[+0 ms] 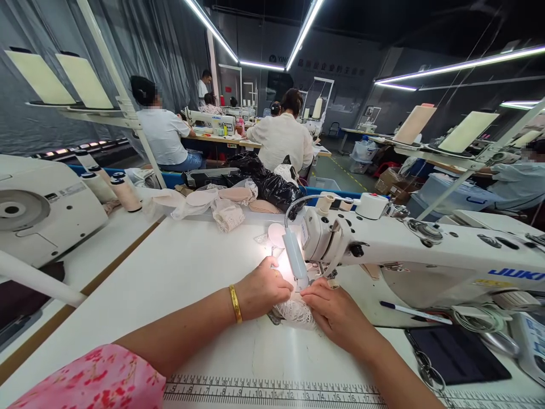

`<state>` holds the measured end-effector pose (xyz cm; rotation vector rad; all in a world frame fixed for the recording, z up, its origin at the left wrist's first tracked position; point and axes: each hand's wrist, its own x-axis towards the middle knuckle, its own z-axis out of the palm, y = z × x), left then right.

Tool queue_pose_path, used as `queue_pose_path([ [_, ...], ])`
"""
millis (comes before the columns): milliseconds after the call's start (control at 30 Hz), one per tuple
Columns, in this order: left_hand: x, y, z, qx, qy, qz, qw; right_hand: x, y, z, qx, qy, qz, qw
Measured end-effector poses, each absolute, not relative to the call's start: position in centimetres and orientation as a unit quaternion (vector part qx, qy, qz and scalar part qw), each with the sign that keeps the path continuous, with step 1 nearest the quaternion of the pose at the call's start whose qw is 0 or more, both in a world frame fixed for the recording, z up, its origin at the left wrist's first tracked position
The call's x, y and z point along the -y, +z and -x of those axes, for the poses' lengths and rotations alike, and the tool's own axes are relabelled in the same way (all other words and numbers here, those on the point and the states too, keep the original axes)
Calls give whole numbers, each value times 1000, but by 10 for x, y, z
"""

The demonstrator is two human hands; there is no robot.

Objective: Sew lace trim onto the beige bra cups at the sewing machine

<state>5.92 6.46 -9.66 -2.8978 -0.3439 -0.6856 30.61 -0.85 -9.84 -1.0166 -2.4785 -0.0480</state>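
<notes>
One piece of white lace (294, 312) between the left hand (261, 288) and the right hand (336, 313).

It lies on the bench (191, 284) — near the fingertips of both hands. The left curls its fingers inward; the right bunches its fingers at the lace's right edge; whether either pinches cloth, I cannot tell. Just beyond them hangs a lamp (294, 253) — beside the sewing machine (366, 236).

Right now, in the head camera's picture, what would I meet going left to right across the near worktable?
Flowered pink sleeve, gold bangle, left hand, white lace under the fingertips, right hand, pen, coiled pale cable.
</notes>
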Motion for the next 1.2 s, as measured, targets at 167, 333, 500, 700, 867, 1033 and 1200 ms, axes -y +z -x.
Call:
queue_pose_path([
  [167, -60, -100, -66, 149, -218, 956, 128, 6, -104, -312, 878, -21, 429, 212],
  [333, -55, -102, -77, 171, -269, 930, 185, 2, -107, -313, 845, -56, 487, 215],
  [500, -54, -105, -86, 185, -284, 915, 217, -3, -103, -307, 822, -78, 514, 231],
  [700, -52, -105, -84, 197, -260, 932, 159, -2, -100, -307, 821, -62, 518, 231],
  [867, -48, -84, -68, 228, -135, 964, -17, 1, -100, -311, 832, -48, 490, 255],
  [1033, -41, -67, -64, 302, -66, 951, -9, 10, -92, -304, 861, -33, 420, 284],
  [1200, -36, -58, -68, 270, -68, 957, -82, 19, -86, -291, 896, 6, 354, 269],
])
